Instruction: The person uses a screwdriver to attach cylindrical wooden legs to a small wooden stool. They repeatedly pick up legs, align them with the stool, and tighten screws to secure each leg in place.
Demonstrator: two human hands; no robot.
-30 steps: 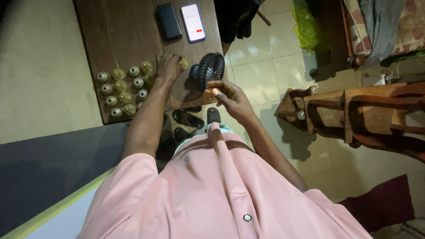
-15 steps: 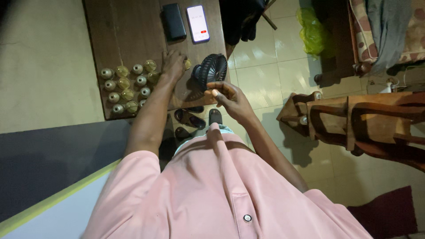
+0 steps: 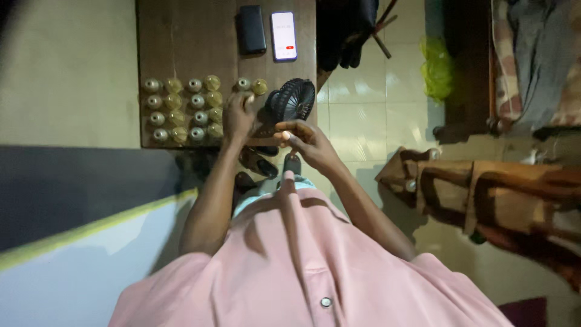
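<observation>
My left hand (image 3: 238, 115) rests open beside eighteen small bottles (image 3: 181, 109) on the wooden table (image 3: 181, 36). My right hand (image 3: 305, 140) pinches something unclear near one black fan (image 3: 292, 100) and two phones (image 3: 266, 30).

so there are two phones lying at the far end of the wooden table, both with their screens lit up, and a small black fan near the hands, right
Not quite. The head view shows only one lit screen: the phone on the right glows, while the dark phone beside it is unlit. Both do lie at the far end of the wooden table, and the small black fan does sit near the left hand and right hand.
</observation>
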